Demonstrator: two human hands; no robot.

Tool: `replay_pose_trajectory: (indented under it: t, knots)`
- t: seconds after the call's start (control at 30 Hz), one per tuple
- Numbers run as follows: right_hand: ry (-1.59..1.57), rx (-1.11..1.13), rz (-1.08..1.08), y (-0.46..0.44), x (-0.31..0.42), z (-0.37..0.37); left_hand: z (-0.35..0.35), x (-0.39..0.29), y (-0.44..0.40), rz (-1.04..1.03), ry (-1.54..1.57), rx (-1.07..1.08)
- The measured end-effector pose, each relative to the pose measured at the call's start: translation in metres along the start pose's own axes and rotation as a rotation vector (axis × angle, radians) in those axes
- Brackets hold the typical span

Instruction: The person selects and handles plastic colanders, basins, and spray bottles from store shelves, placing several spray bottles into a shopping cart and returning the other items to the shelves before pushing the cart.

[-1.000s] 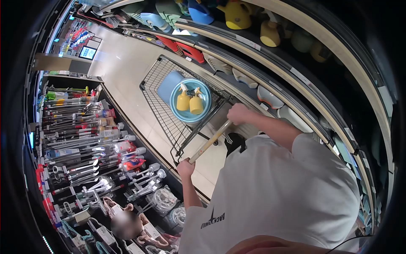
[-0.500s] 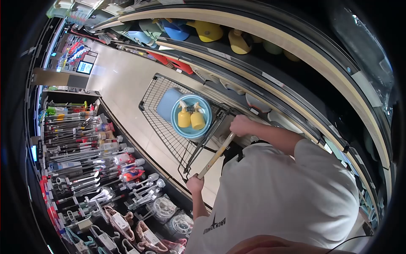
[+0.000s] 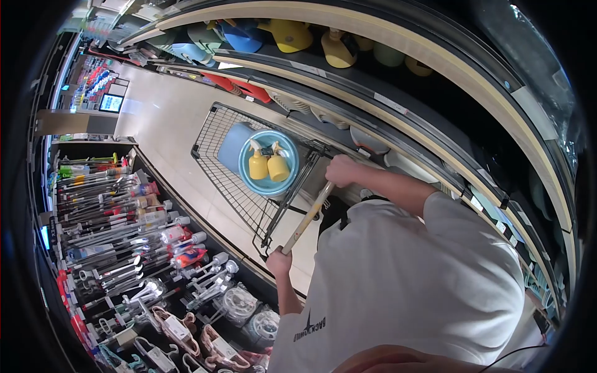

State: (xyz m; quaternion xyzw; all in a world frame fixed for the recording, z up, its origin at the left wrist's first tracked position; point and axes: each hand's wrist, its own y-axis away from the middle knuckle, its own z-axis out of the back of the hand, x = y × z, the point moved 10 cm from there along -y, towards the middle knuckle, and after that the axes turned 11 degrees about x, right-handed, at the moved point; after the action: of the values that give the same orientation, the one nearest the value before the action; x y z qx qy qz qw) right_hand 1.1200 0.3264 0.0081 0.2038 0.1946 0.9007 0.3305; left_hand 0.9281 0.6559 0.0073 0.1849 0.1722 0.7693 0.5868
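Note:
My left hand (image 3: pixel 278 262) is closed around the lower end of a shopping cart's pale yellow handle (image 3: pixel 308 219). Gripping the other end of that bar is my right hand (image 3: pixel 342 171), next to the shelving. In front of both hands stands the wire shopping cart (image 3: pixel 204 135). A round light blue basin (image 3: pixel 245 176) rests in it, with two yellow spray bottles (image 3: pixel 256 166) leaning inside. Partly covered by the basin is a flat blue item (image 3: pixel 231 147), whose kind I cannot make out.
Shelves (image 3: pixel 398 105) run close along the right, carrying yellow and blue watering cans (image 3: pixel 290 36). On the left is a low display (image 3: pixel 180 217) of long-handled brushes and packed hangers (image 3: pixel 177 326). A pale floor aisle (image 3: pixel 165 102) stretches ahead to a lit screen (image 3: pixel 112 103).
The whole view has shifted, so cart, hands and shelves all appear slightly farther left and up. Both hands keep their hold on the handle.

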Motion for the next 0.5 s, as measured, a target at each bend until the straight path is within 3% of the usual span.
replay_pose_trajectory:
  t: [0.13, 0.2, 0.27, 0.5]
  knots:
    - [0.037, 0.018, 0.004, -0.02, -0.006, 0.003, 0.009, -0.012, -0.021, -0.077, 0.16, 0.175]
    - [0.053, 0.039, 0.009, -0.032, 0.0, 0.007, 0.034, -0.047, -0.022, -0.372, 0.316, 0.133]
    - [0.074, 0.029, -0.008, -0.044, -0.007, 0.011, 0.042, -0.081, -0.037, -0.427, 0.377, 0.218]
    - [0.102, 0.081, -0.03, -0.059, -0.002, 0.047, 0.064, -0.152, -0.096, -0.604, 0.355, 0.182]
